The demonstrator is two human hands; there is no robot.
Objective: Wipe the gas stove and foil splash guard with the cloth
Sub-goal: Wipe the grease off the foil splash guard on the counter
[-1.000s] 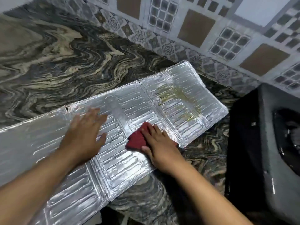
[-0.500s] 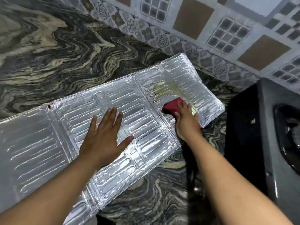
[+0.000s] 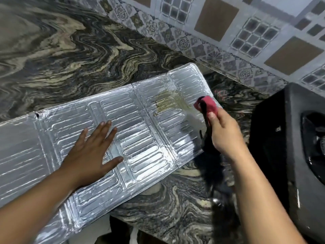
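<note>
On the marbled desk (image 3: pixel 73 55) the foil splash guard (image 3: pixel 140 131) is laid flat, unfolded into ribbed panels, with its long axis running from the lower left up toward the tiled wall (image 3: pixel 228 32) at the right. Its near left part reaches past the front edge of the desk. A yellowish greasy stain (image 3: pixel 164 102) is seen on the panel nearest the wall end, just left of the cloth.

The left hand (image 3: pixel 93 145) is pressed palm-down on the middle panels, fingers straight and spread wide, thumb pointing toward the right; nothing is gripped by it.

The right hand (image 3: pixel 223 131) is held over the far right edge of the guard, fingers curled around the red cloth (image 3: pixel 207 103). The cloth is bunched and sticks out above the fingertips, close to the guard's right edge; whether it touches the foil cannot be told, since this part is blurred. A dark shadow is cast beneath the hand and forearm onto the foil and the desk.

At the right edge of the view the gas stove (image 3: pixel 281 138) is seen, a dark body standing on the desk just beside the guard's right end, with part of a burner (image 3: pixel 316 138) visible.
</note>
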